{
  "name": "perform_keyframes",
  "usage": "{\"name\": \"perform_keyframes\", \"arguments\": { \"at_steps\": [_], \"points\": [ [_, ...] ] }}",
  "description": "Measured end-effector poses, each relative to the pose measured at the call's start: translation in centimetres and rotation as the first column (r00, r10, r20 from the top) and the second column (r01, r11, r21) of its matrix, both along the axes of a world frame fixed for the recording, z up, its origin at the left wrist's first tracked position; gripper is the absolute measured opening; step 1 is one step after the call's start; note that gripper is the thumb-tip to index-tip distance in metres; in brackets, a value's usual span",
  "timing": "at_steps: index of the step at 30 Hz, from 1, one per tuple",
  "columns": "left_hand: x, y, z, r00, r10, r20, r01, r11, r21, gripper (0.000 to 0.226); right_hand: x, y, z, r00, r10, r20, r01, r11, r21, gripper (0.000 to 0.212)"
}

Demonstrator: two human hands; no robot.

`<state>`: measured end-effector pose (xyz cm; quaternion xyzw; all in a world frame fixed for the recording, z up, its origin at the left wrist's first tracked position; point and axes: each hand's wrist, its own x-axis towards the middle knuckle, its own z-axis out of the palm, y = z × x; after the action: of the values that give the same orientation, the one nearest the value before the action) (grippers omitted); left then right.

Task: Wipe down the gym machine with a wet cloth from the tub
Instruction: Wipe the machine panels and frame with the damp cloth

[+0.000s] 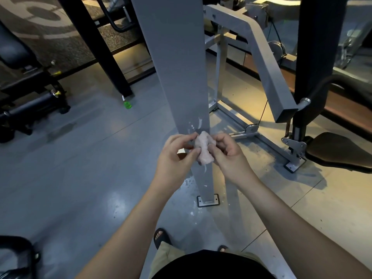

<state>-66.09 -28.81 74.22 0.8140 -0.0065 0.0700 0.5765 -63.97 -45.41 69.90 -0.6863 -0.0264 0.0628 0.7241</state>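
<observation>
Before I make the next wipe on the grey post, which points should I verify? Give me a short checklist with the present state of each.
1. Grip on the cloth: ok; the left hand and the right hand both pinch it.
2. Cloth opened flat for wiping: not ok; it is bunched into a lump.
3. The grey post in reach: ok; it stands directly behind the cloth.
4. Post clean: not ok; white streaks show just above the cloth.
5. Cloth wet enough: cannot tell.
6. The floor dry at the base plate: not ok; white splashes lie there.
</observation>
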Motion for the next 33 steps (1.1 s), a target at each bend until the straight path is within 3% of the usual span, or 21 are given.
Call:
{"name": "perform_keyframes", "arguments": {
  "at_steps": [1, 5, 10, 12, 15, 17, 20, 22, 24, 26, 29, 31, 33],
  "points": [
    [0.0, -0.2, -0.1, 1.000, -0.018, -0.021, 0.018, 1.000, 0.004, 0.035, -0.1, 0.1, 0.0, 1.000, 0.012, -0.007, -0.012, 1.000, 0.002, 0.010],
    [0.3, -0.4, -0.2, 0.998, 0.039, -0.047, -0.035, 0.996, 0.077, 0.030, -0.4, -0.2, 0.1, 0.996, 0.073, -0.055, -0.061, 0.980, 0.189, 0.049],
    [0.5, 0.1, 0.4, 0.993, 0.014, -0.121, -0.022, 0.997, -0.069, 0.036, -0.5, -0.6, 0.4, 0.995, 0.093, 0.041, -0.096, 0.993, 0.076, 0.023],
    [0.7, 0.2, 0.4, 0.993, 0.019, -0.118, -0.026, 0.998, -0.060, 0.025, -0.3, -0.4, 0.7, 0.995, -0.004, 0.104, 0.003, 1.000, 0.004, 0.010],
    [1.5, 1.0, 0.4, 0.989, 0.127, -0.082, -0.130, 0.991, -0.039, 0.014, 0.1, 0.0, 1.8, 0.962, -0.188, 0.197, 0.211, 0.972, -0.104, 0.015],
    [2.2, 1.4, 0.8, 0.978, 0.200, -0.055, -0.202, 0.979, -0.022, 0.013, 0.7, 0.2, 2.8, 0.885, -0.255, 0.389, 0.362, 0.903, -0.232, 0.026],
    [3.3, 2.0, 1.6, 0.968, 0.249, -0.009, -0.250, 0.968, -0.006, 0.019, 2.3, 0.5, 3.3, 0.665, -0.152, 0.731, 0.547, 0.766, -0.338, 0.033],
    [3.9, 2.3, 1.8, 0.976, 0.218, -0.002, -0.218, 0.976, -0.001, 0.025, 3.5, 1.1, 3.2, 0.542, -0.063, 0.838, 0.614, 0.710, -0.344, 0.031],
    [4.4, 2.4, 1.8, 0.984, 0.178, -0.001, -0.178, 0.984, 0.010, 0.030, 4.6, 1.9, 2.7, 0.513, 0.009, 0.858, 0.628, 0.678, -0.382, 0.030],
    [4.7, 2.4, 1.8, 0.988, 0.154, 0.008, -0.154, 0.988, 0.025, 0.033, 5.2, 2.5, 1.3, 0.561, 0.049, 0.826, 0.621, 0.635, -0.459, 0.028],
    [4.9, 2.6, 1.8, 0.989, 0.151, -0.004, -0.151, 0.988, 0.025, 0.037, 4.1, 2.7, -1.8, 0.756, 0.095, 0.648, 0.468, 0.614, -0.636, 0.037],
    [4.9, 2.8, 2.0, 0.990, 0.142, -0.017, -0.141, 0.990, 0.016, 0.037, 3.4, 2.9, -3.1, 0.820, 0.116, 0.561, 0.382, 0.619, -0.686, 0.025],
    [5.0, 2.9, 2.1, 0.990, 0.137, -0.017, -0.136, 0.991, 0.015, 0.037, 3.8, 2.9, -2.0, 0.826, 0.070, 0.559, 0.389, 0.648, -0.655, 0.024]
  ]
}}
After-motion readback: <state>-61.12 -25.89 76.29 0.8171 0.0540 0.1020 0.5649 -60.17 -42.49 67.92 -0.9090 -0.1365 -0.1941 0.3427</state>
